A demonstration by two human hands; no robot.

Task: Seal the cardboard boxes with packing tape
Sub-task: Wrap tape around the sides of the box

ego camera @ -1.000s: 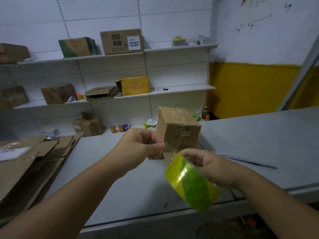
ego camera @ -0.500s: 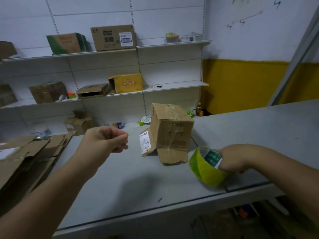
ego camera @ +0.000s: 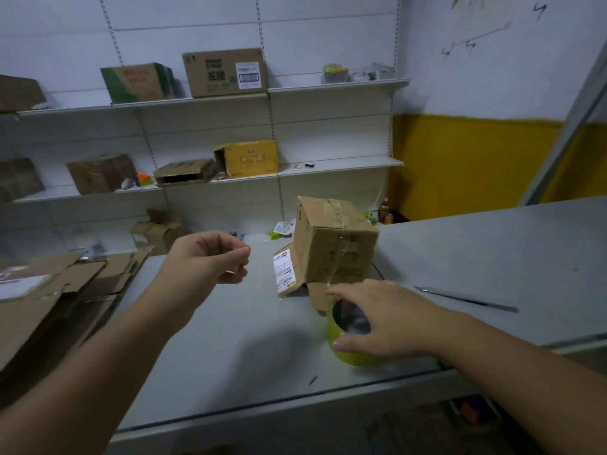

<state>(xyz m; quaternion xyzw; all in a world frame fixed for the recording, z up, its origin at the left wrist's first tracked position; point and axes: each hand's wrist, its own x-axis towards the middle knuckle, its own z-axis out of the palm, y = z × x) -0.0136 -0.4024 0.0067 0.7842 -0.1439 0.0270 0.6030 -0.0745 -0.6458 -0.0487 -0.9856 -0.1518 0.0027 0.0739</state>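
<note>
The right hand [ego camera: 384, 320] lies over the tape roll [ego camera: 349, 358], so only the roll's yellow-green near side and part of its dark core show. The thumb is curled round the near rim and the fingers reach over the far rim, gripping it from above. The roll sits on the table [ego camera: 230, 339], just in front of the cardboard box [ego camera: 335, 244].

The box stands tilted. Its lower end is partly hidden behind the hand, and a loose flap with a white label [ego camera: 285, 274] sticks out at its left. Clear tape crosses its top and runs down the near face. Whether that strip still joins the roll is too faint to tell.

The left hand [ego camera: 210, 257] hangs in the air left of the box, fingers curled in and thumb tip against the forefinger. I can see nothing between them.

The grey table runs off to the right, where a thin metal blade [ego camera: 466, 300] lies well apart from the box. Flattened cardboard [ego camera: 49, 290] is stacked at the left, cut off by the edge.

On the far wall, white shelves [ego camera: 338, 164] carry more boxes, some blurred, among them a yellow box [ego camera: 246, 159]. The right-hand wall is painted yellow [ego camera: 476, 159] below and white above.
</note>
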